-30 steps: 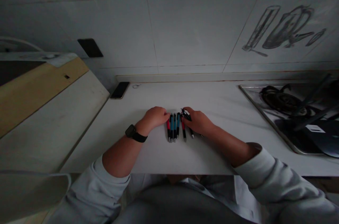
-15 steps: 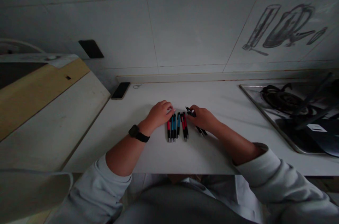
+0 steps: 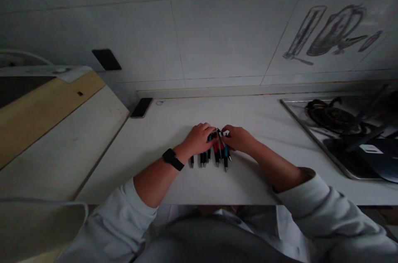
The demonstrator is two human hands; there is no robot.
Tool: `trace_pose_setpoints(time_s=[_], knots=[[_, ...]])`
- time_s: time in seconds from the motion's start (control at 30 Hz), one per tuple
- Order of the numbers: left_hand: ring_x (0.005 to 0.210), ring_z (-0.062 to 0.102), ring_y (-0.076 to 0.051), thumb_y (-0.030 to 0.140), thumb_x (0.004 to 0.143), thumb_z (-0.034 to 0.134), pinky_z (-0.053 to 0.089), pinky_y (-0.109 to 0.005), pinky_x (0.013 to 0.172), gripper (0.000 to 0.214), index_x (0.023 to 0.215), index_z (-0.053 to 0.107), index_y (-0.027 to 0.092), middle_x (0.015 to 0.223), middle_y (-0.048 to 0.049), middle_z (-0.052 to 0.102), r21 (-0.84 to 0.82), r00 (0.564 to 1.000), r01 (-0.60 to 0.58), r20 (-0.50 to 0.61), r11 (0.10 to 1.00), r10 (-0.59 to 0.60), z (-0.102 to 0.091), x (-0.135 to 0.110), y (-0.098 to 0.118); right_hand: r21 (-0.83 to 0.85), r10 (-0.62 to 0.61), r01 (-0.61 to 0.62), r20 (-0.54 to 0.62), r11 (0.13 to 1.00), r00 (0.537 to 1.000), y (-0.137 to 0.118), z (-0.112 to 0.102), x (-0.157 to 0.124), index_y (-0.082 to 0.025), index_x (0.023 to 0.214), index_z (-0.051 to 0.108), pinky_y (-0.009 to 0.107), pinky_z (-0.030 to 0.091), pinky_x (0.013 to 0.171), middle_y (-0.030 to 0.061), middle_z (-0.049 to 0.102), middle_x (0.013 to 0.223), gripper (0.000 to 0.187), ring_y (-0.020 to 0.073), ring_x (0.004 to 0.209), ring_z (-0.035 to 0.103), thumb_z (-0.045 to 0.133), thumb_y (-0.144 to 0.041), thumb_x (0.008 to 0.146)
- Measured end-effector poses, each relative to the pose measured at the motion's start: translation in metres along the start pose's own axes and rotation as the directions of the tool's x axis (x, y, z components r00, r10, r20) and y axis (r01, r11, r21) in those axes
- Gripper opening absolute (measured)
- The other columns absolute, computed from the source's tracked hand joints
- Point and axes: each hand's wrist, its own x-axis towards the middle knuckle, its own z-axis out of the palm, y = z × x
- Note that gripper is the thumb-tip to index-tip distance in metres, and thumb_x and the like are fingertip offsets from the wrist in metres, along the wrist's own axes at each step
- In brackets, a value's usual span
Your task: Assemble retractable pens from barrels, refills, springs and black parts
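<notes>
Several click pens with black grips and silver tips lie side by side on the white counter [image 3: 174,188], pointing toward me. Over their upper ends is my left hand [image 3: 199,138], its thumb and fingers bent around pens near the middle. A dark pen [image 3: 219,134] stands out between my two hands. My right hand [image 3: 236,138] has its fingers curled at the right end of the row, around pen tops. Below it a blue pen [image 3: 226,155] shows, beside red pens [image 3: 216,149]. Left of the row, a black pen [image 3: 192,161] is partly under my left hand.
A phone [image 3: 141,107] and a small ring [image 3: 160,102] lie at the back left. To the right is a gas stove [image 3: 329,118] with a dark object on it. A pale cabinet or box [image 3: 77,130] borders the left side, and a tiled wall [image 3: 217,39] the back.
My left hand has moved right over the pens, close to my right hand. A black pen now shows at the left and a blue one at the right; the dark pens have shifted inward.
</notes>
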Motion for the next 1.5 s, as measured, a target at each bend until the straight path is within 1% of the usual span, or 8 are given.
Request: trace_pose_setpoints(time_s=[0.2, 0.4, 0.7, 0.9, 1.13, 1.3, 1.4, 1.5], knots=[[0.109, 0.063, -0.028, 0.030, 0.095, 0.066, 0.052, -0.045, 0.098, 0.035, 0.127, 0.066, 0.018, 0.117, -0.0125, 0.067, 0.008, 1.000, 0.011, 0.001, 1.000, -0.011, 0.001, 0.000, 0.002, -0.057, 0.015, -0.017, -0.051, 0.998, 0.999, 0.007, 0.000, 0.000, -0.015, 0.140, 0.058, 0.032, 0.048, 0.080, 0.0126, 0.079, 0.099, 0.051, 0.0270, 0.098, 0.073, 0.058, -0.029, 0.091], [0.118, 0.062, -0.029, 0.033, 0.098, 0.063, 0.050, -0.047, 0.104, 0.039, 0.133, 0.063, 0.018, 0.126, -0.0137, 0.066, -0.031, 0.999, 0.010, -0.046, 0.999, -0.011, 0.005, -0.001, 0.000, 0.020, -0.065, 0.064, 0.008, 0.998, 0.998, -0.001, 0.003, -0.002, -0.016, 0.145, 0.056, 0.029, 0.048, 0.081, 0.0096, 0.080, 0.095, 0.053, 0.0233, 0.092, 0.074, 0.057, -0.027, 0.093], [0.124, 0.063, -0.028, 0.028, 0.097, 0.067, 0.049, -0.048, 0.107, 0.045, 0.140, 0.058, 0.020, 0.135, -0.0116, 0.068, -0.070, 0.998, -0.034, -0.055, 0.997, 0.031, 0.009, 0.000, -0.004, 0.049, -0.050, 0.048, 0.032, 0.998, 0.998, 0.002, -0.005, -0.005, -0.015, 0.139, 0.055, 0.028, 0.047, 0.076, 0.0078, 0.080, 0.090, 0.046, 0.0203, 0.081, 0.074, 0.059, -0.026, 0.095], [0.120, 0.065, -0.028, 0.028, 0.097, 0.067, 0.051, -0.049, 0.105, 0.035, 0.131, 0.064, 0.020, 0.127, -0.0116, 0.072, -0.090, 0.998, -0.060, -0.031, 0.994, 0.057, 0.008, 0.001, -0.003, -0.025, -0.064, 0.065, 0.022, 0.998, 0.998, 0.012, -0.001, 0.002, -0.016, 0.130, 0.061, 0.030, 0.048, 0.080, 0.0118, 0.079, 0.103, 0.041, 0.0253, 0.097, 0.074, 0.063, -0.041, 0.097], [0.121, 0.065, -0.027, 0.027, 0.097, 0.066, 0.049, -0.049, 0.108, 0.034, 0.130, 0.065, 0.021, 0.129, -0.0108, 0.072, -0.121, 0.994, -0.111, -0.023, 0.986, 0.109, 0.010, 0.001, -0.003, -0.103, -0.087, 0.086, -0.009, 0.991, 0.996, 0.022, -0.005, 0.002, -0.018, 0.132, 0.063, 0.030, 0.048, 0.083, 0.0096, 0.080, 0.102, 0.039, 0.0244, 0.097, 0.074, 0.062, -0.027, 0.095], [0.119, 0.063, -0.026, 0.026, 0.098, 0.065, 0.049, -0.046, 0.107, 0.032, 0.129, 0.065, 0.021, 0.127, -0.0104, 0.071, -0.099, 0.992, -0.126, -0.007, 0.987, 0.126, 0.006, 0.002, 0.000, -0.139, -0.098, 0.089, -0.056, 0.986, 0.994, 0.019, -0.002, 0.008, -0.020, 0.135, 0.065, 0.029, 0.048, 0.085, 0.0092, 0.080, 0.105, 0.038, 0.0231, 0.098, 0.074, 0.055, -0.026, 0.099], [0.117, 0.062, -0.027, 0.028, 0.099, 0.063, 0.050, -0.046, 0.105, 0.030, 0.127, 0.065, 0.020, 0.124, -0.0110, 0.069, -0.056, 0.995, -0.095, -0.012, 0.994, 0.095, 0.003, 0.001, 0.002, -0.170, -0.148, 0.137, -0.054, 0.976, 0.987, 0.014, 0.000, 0.010, -0.022, 0.133, 0.069, 0.030, 0.048, 0.086, 0.0096, 0.079, 0.111, 0.039, 0.0240, 0.101, 0.073, 0.053, -0.023, 0.098], [0.113, 0.062, -0.028, 0.034, 0.100, 0.062, 0.049, -0.047, 0.102, 0.028, 0.124, 0.066, 0.020, 0.120, -0.0120, 0.068, 0.027, 0.998, 0.023, -0.060, 0.999, -0.021, 0.000, -0.001, 0.003, -0.182, -0.181, 0.171, -0.041, 0.968, 0.983, 0.010, 0.000, 0.010, -0.023, 0.129, 0.071, 0.030, 0.048, 0.082, 0.0090, 0.080, 0.106, 0.037, 0.0248, 0.097, 0.074, 0.051, -0.025, 0.098]])
